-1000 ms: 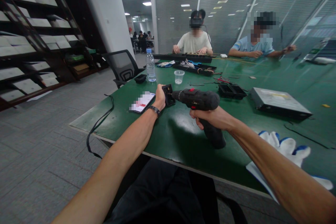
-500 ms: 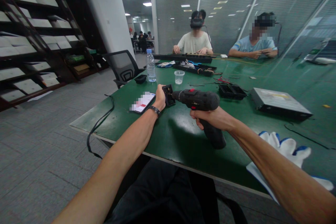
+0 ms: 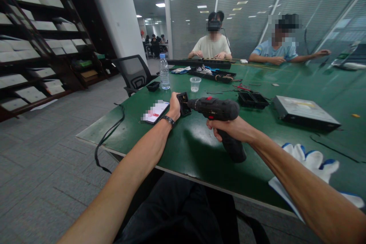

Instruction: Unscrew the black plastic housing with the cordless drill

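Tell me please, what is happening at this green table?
A seated person grips a black cordless power drill in the right hand. Its tip meets a small black plastic part, which the left hand holds upright on the green table. A smartphone lies flat just beside that hand, and white and blue work gloves lie under the right forearm. Two other people sit at the far side with their hands on the table.

A black cordless drill [image 3: 217, 108] points level, its bit against the upright small black part [image 3: 183, 103].
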A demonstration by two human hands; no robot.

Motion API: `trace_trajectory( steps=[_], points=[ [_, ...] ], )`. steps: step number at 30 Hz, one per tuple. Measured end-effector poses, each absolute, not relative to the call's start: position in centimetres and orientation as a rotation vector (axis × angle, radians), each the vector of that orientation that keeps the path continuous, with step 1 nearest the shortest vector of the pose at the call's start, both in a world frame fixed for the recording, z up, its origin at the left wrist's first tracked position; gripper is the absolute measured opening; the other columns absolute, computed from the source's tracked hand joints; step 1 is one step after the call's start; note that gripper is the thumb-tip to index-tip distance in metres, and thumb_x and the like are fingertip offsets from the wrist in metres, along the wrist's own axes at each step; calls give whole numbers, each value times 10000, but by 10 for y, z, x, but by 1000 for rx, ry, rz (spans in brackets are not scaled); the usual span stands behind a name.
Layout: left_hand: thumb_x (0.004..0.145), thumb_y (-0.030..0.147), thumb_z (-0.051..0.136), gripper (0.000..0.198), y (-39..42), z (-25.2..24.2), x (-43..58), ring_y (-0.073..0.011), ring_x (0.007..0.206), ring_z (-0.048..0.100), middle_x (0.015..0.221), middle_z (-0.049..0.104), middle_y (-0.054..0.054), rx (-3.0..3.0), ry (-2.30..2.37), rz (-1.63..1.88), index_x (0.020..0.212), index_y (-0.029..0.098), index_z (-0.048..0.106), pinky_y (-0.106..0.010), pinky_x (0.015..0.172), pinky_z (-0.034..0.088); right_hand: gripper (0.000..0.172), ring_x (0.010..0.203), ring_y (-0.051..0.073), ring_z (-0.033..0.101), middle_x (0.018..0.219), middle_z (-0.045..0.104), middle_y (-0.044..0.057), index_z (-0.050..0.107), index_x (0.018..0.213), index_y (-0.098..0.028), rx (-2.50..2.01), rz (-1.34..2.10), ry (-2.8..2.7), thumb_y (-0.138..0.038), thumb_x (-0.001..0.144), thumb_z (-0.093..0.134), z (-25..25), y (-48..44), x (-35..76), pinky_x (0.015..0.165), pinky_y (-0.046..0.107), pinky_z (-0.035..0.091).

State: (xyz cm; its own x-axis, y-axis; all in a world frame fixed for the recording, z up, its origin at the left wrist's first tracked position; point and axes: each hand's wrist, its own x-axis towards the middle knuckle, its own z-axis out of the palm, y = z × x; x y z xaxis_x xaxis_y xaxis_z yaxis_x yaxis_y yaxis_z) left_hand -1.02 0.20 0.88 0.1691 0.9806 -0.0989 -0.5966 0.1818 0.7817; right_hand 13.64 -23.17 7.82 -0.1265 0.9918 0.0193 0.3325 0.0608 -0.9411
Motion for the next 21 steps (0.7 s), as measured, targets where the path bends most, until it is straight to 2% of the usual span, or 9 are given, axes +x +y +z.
trace_trajectory(
  steps=[8, 15, 21],
  points=[
    [970, 442, 603, 278, 1, 9, -10, -159, 504, 543, 600, 556, 24, 668, 704, 1257, 788, 235, 561, -263, 523, 455, 157, 466, 175, 608, 503, 676, 22, 671, 736, -215, -1381, 1096, -1553, -325, 799, 764, 79, -233, 135, 555, 312, 511],
    [1007, 390, 530, 274, 3, 9, -10, -158, 520, 554, 619, 580, 16, 709, 729, 1276, 801, 224, 599, -268, 551, 457, 146, 452, 168, 587, 488, 661, 14, 660, 729, -221, -1375, 1090, -1553, -320, 791, 748, 77, -232, 135, 545, 311, 501],
    [989, 431, 592, 278, -1, 12, -10, -161, 509, 542, 612, 574, 19, 677, 711, 1263, 800, 227, 598, -269, 535, 443, 149, 454, 163, 576, 502, 671, 15, 654, 731, -222, -1389, 1086, -1548, -313, 800, 750, 74, -232, 138, 540, 307, 497]
  ],
)
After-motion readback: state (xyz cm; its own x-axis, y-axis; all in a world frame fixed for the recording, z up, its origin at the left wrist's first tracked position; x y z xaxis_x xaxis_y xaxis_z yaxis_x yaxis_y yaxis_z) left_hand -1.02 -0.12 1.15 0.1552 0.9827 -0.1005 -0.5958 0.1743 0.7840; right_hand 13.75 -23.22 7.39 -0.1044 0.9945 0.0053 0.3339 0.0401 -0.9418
